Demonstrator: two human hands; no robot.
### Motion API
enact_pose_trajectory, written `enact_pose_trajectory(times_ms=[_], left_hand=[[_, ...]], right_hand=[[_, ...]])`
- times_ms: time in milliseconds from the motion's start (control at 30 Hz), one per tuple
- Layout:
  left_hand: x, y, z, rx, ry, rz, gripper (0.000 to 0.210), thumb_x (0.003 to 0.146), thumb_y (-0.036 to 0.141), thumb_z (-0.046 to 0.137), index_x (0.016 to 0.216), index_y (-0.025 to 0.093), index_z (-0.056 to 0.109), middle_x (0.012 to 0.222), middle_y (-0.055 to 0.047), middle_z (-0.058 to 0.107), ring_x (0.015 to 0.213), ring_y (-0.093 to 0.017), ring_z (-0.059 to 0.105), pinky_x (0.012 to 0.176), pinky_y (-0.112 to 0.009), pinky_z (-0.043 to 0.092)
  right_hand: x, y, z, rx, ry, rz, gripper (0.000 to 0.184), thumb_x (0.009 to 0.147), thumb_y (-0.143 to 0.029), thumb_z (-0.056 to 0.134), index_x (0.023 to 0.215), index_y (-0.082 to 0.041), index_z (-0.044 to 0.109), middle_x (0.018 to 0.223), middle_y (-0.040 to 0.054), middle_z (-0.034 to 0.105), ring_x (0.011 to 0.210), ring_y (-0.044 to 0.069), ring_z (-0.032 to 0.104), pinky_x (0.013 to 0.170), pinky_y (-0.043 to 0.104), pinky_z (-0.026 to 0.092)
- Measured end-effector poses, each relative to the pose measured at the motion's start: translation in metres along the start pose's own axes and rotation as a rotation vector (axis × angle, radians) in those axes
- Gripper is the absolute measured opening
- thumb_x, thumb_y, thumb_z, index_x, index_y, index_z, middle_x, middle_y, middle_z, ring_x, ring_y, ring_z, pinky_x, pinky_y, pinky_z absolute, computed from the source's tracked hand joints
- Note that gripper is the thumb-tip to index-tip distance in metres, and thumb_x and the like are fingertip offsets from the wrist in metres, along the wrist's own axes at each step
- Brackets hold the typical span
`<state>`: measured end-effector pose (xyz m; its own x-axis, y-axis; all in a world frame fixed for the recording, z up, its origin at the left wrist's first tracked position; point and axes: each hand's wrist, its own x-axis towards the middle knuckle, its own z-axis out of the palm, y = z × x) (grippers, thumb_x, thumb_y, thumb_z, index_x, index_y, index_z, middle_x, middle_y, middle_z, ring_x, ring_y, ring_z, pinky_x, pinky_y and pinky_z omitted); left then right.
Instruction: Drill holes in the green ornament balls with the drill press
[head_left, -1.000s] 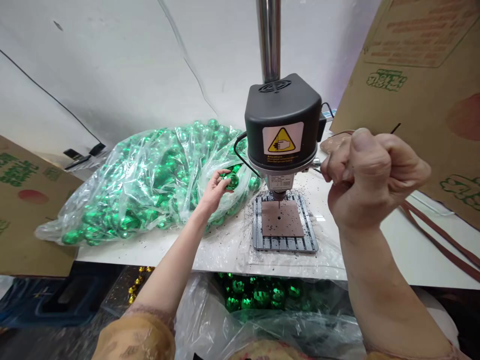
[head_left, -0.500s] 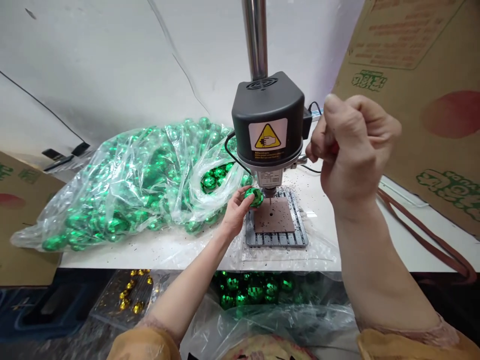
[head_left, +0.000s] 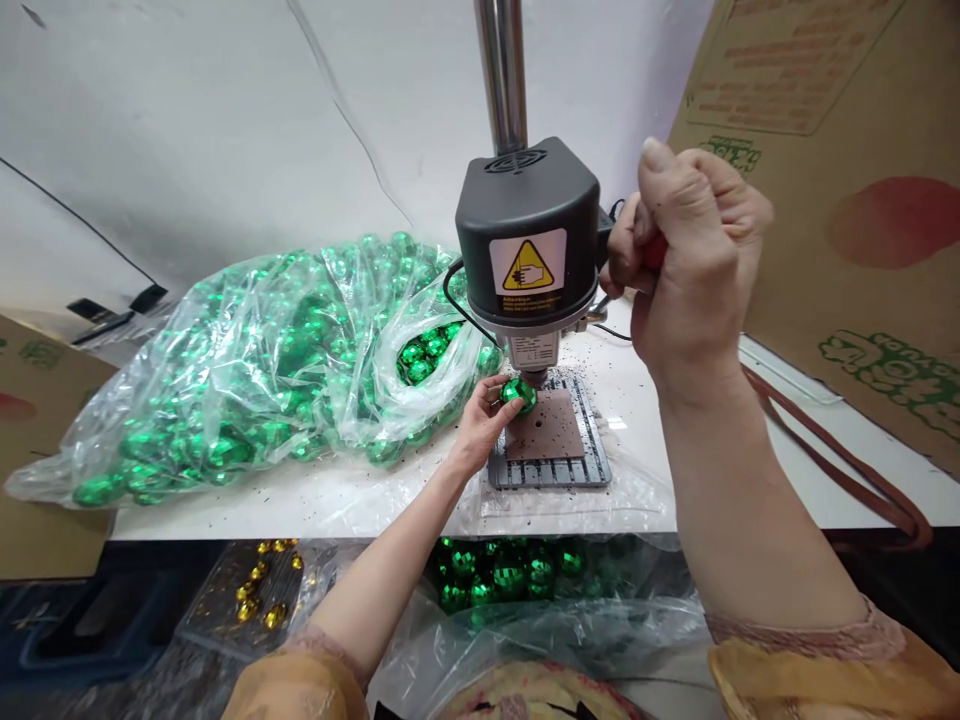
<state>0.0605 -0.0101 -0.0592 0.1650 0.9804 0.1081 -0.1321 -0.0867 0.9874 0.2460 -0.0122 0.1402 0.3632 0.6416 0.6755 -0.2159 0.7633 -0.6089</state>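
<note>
My left hand (head_left: 484,425) pinches a shiny green mirrored ball (head_left: 519,395) close under the chuck (head_left: 535,377) of a small bench drill press (head_left: 527,240). Whether the ball touches the drill bit cannot be made out, since the ball and chuck overlap. Below it, a brown board (head_left: 551,430) with a small dark hole lies on the slotted metal base (head_left: 592,470). My right hand (head_left: 690,250) is closed round the red-knobbed feed handle (head_left: 655,252) at the machine's right side.
A clear plastic bag (head_left: 300,350) full of green balls lies left of the drill, its torn opening towards it. More green balls (head_left: 510,575) sit in plastic below the table edge. Gold balls (head_left: 259,585) are lower left. A cardboard box (head_left: 825,200) and brown strap (head_left: 840,455) are right.
My left hand has brought the green ball slightly right, nearer the spot beneath the chuck. My right hand stays on the handle, a little higher in view. The whole view has shifted slightly.
</note>
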Motion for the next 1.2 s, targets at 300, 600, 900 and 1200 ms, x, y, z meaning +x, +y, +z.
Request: enact_pose_trajectory(times_ms=[300,600,900,1200], left_hand=[[0.000,-0.009,0.001,0.058,-0.097,0.014,0.055,0.076,0.047,0.083,0.118,0.020,0.059,0.119,-0.010,0.069,0.116,-0.024,0.064,0.103,-0.038,0.049],[-0.003,-0.020,0.002,0.220,-0.158,0.111,0.057,0.077,0.047,0.082,0.123,0.021,0.060,0.129,-0.011,0.065,0.121,-0.027,0.063,0.106,-0.041,0.048],[-0.015,-0.018,0.008,0.289,-0.192,0.172,0.059,0.078,0.049,0.082,0.123,0.020,0.058,0.117,-0.010,0.070,0.110,-0.026,0.067,0.100,-0.042,0.053],[-0.014,-0.019,0.007,0.293,-0.193,0.141,0.060,0.077,0.048,0.083,0.124,0.020,0.058,0.120,-0.011,0.069,0.113,-0.026,0.066,0.102,-0.041,0.052]], right_hand=[[0.003,0.004,0.000,0.013,0.003,-0.013,0.055,0.076,-0.049,0.076,0.053,-0.023,0.033,0.039,-0.0104,0.030,0.033,0.005,0.031,0.031,0.025,0.021],[0.000,0.001,0.001,0.019,0.025,-0.004,0.051,0.075,-0.048,0.076,0.054,-0.024,0.036,0.040,-0.0085,0.037,0.035,0.007,0.031,0.033,0.028,0.019],[0.000,0.001,0.001,0.047,0.015,-0.006,0.056,0.070,-0.050,0.081,0.053,-0.024,0.035,0.041,-0.0096,0.033,0.035,0.006,0.029,0.032,0.027,0.018],[-0.031,0.004,-0.003,-0.047,0.078,-0.208,0.048,0.087,-0.031,0.068,0.052,-0.021,0.036,0.041,-0.0083,0.030,0.035,0.006,0.028,0.037,0.028,0.020]])
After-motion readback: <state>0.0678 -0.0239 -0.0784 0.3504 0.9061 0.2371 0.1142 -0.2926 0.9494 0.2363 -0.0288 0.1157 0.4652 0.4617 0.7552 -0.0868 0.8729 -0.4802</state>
